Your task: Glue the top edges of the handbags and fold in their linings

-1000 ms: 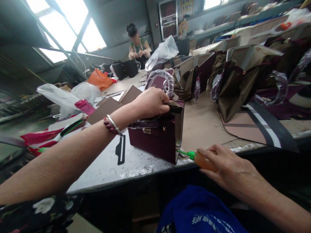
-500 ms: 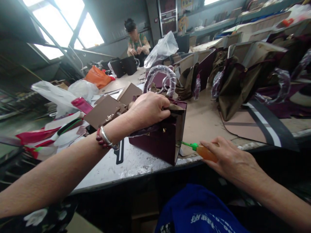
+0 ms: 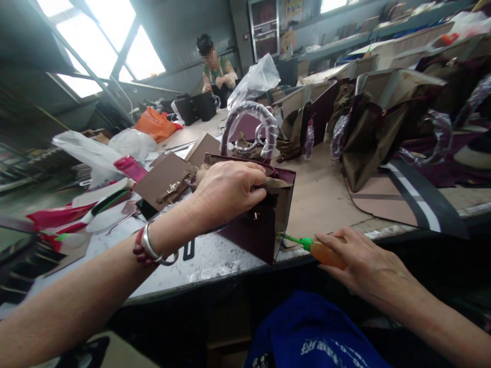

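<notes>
A dark maroon handbag [image 3: 264,232] stands near the front edge of the worktable [image 3: 326,194], its handles [image 3: 249,125] wrapped in clear plastic. My left hand [image 3: 226,191] is closed over the bag's top edge, gripping it. My right hand [image 3: 364,268] lies at the table's front edge, fingers wrapped around an orange squeeze bottle [image 3: 326,253]. The bottle's green nozzle [image 3: 293,240] points at the bag's lower right corner. A metal bangle and red beads [image 3: 148,248] ring my left wrist.
Several unfinished brown and maroon bags [image 3: 376,122] stand on the right of the table. Brown flap pieces [image 3: 166,179], plastic bags [image 3: 95,151] and an orange bag [image 3: 155,122] lie to the left. Another person [image 3: 217,69] works at the far end. Blue cloth [image 3: 310,332] covers my lap.
My left hand has drawn back toward me along the bag's top, uncovering the wrapped handles. The bag has tilted slightly. My right hand with the bottle has stayed almost still.
</notes>
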Tool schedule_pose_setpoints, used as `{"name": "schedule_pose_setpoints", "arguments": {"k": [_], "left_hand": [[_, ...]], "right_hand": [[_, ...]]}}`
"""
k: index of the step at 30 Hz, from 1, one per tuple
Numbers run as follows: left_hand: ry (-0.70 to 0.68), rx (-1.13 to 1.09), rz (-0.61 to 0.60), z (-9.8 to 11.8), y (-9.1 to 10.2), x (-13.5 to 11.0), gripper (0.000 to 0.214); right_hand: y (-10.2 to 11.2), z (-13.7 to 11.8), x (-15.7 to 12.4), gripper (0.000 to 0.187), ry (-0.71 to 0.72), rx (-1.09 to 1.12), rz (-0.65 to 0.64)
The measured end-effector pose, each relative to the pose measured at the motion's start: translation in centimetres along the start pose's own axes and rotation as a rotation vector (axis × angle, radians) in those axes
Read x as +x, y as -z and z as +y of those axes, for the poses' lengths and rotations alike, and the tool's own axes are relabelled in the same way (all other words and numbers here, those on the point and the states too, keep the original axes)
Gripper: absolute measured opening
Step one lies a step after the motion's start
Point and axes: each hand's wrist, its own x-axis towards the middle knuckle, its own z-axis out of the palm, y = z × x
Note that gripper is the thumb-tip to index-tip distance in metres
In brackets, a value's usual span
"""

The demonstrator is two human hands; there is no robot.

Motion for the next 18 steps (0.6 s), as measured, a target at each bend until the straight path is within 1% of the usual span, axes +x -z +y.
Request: {"name": "schedule_pose_setpoints", "arguments": {"k": [3, 6, 11, 14, 18], "left_hand": [[0.003, 0.056, 0.007, 0.4, 0.2, -0.9, 0.015], [-0.019, 0.062, 0.025, 0.7, 0.4, -2.0, 0.015], [-0.069, 0.067, 0.097, 1.0, 0.7, -3.9, 0.018], [-0.1, 0.098, 0.126, 1.1, 0.8, -4.9, 0.017], [-0.148, 0.129, 0.177, 1.3, 0.7, -6.0, 0.018]], "right_hand": [[-0.2, -0.1, 0.0, 0.05, 0.008, -0.002, -0.01], [-0.6, -0.5, -0.3, 0.05, 0.009, 0.012, -0.034], [-0.9, -1.4, -1.0, 0.048, 0.042, 0.062, -0.073], [-0.7, -1.4, -1.0, 0.047, 0.051, 0.088, -0.101], [-0.6, -0.9, -0.6, 0.049, -0.003, 0.034, -0.059]]}}
